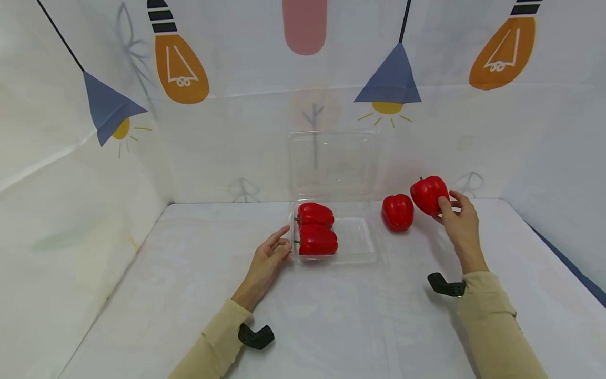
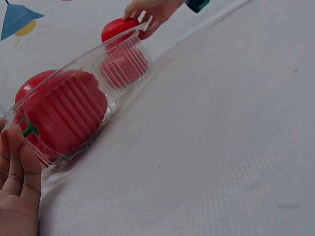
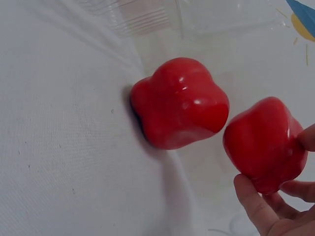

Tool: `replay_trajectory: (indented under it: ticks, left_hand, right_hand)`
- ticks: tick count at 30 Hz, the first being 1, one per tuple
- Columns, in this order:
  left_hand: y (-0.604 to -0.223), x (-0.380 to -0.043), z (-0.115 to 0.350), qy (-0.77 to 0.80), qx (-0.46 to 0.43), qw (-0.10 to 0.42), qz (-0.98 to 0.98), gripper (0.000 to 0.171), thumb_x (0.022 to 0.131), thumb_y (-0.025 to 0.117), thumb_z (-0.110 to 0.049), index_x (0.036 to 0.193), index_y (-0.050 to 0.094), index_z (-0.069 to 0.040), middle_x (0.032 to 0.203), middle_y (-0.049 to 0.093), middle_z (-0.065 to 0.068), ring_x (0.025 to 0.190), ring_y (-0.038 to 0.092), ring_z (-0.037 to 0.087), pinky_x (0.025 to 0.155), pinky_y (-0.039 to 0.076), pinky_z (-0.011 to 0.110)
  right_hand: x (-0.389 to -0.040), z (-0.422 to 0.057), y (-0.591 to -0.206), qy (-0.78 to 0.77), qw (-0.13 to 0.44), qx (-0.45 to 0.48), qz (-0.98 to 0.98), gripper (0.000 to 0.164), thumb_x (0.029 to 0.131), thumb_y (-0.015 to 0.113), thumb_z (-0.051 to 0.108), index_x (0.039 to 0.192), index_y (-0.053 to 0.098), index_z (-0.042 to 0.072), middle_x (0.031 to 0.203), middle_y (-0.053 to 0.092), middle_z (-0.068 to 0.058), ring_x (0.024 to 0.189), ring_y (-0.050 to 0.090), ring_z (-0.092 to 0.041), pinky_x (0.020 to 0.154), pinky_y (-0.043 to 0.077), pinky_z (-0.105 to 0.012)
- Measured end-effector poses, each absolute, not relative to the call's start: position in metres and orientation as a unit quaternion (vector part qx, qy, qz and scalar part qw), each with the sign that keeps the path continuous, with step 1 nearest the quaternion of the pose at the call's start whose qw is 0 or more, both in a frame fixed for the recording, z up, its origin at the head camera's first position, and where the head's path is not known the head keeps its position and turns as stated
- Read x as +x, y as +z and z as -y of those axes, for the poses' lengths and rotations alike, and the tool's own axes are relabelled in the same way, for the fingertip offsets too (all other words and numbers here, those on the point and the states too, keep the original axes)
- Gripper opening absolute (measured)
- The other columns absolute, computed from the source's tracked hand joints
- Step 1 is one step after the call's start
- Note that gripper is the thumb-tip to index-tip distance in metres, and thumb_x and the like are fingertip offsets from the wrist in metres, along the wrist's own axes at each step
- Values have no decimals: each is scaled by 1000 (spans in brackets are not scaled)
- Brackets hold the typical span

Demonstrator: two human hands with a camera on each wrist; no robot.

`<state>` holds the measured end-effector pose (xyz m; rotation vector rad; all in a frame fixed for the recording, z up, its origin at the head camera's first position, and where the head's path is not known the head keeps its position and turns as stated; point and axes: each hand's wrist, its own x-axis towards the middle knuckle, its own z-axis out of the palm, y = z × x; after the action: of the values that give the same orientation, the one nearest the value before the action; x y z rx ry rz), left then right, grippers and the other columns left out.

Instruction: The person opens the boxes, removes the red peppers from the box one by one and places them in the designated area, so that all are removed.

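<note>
Two red bell peppers (image 1: 316,239) with green stems lie side by side in the left half of a clear plastic clamshell box (image 1: 358,239). My left hand (image 1: 268,263) is at the box's left end, its fingers (image 2: 30,172) nearly straight against the end wall by a green stem. My right hand (image 1: 460,226) holds another red bell pepper (image 1: 428,195) between thumb and fingers, raised above the table at the right. Just left of it, one more bell pepper (image 3: 179,103) rests on the table outside the box.
The box's clear lid (image 1: 333,164) stands up at the back, near a white wall sheet (image 1: 227,142) printed with lamps and bulbs. A white cloth (image 1: 331,316) covers the table. Black wrist devices (image 1: 255,337) sit on both sleeves.
</note>
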<state>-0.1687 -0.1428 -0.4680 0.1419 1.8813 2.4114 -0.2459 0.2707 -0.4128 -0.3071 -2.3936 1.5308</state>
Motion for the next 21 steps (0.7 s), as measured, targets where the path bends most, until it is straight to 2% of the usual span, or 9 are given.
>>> replay_trajectory:
  ticks: [4, 8, 16, 21]
  left_hand:
    - [-467, -168, 143, 789, 49, 43, -611, 51, 93, 58, -10, 141, 42, -12, 98, 52, 0, 82, 54, 9, 77, 49, 17]
    - [-465, -168, 143, 785, 46, 47, -616, 51, 93, 58, -12, 141, 42, -14, 98, 53, -1, 83, 54, 8, 77, 49, 16]
    - [-465, -167, 143, 788, 43, 46, -613, 53, 92, 59, -13, 142, 41, -12, 99, 52, 0, 84, 54, 9, 78, 49, 18]
    - [-466, -167, 143, 787, 43, 43, -613, 52, 92, 59, -12, 142, 41, -11, 99, 52, 1, 84, 54, 11, 78, 50, 18]
  right_hand:
    - [-244, -269, -412, 522, 132, -104, 836, 61, 97, 40, 37, 146, 29, 2, 119, 42, -13, 73, 53, 4, 65, 53, -13]
    - [-245, -271, -415, 531, 127, -104, 831, 60, 97, 40, 35, 144, 32, -1, 113, 42, -9, 72, 53, 4, 63, 52, -12]
    - [-246, -273, -422, 528, 103, -123, 834, 61, 98, 38, 38, 146, 29, 2, 121, 40, -13, 79, 51, 0, 65, 52, -10]
    - [-246, -275, -424, 527, 97, -122, 835, 62, 98, 37, 39, 145, 30, 0, 120, 41, -14, 78, 51, 1, 65, 53, -12]
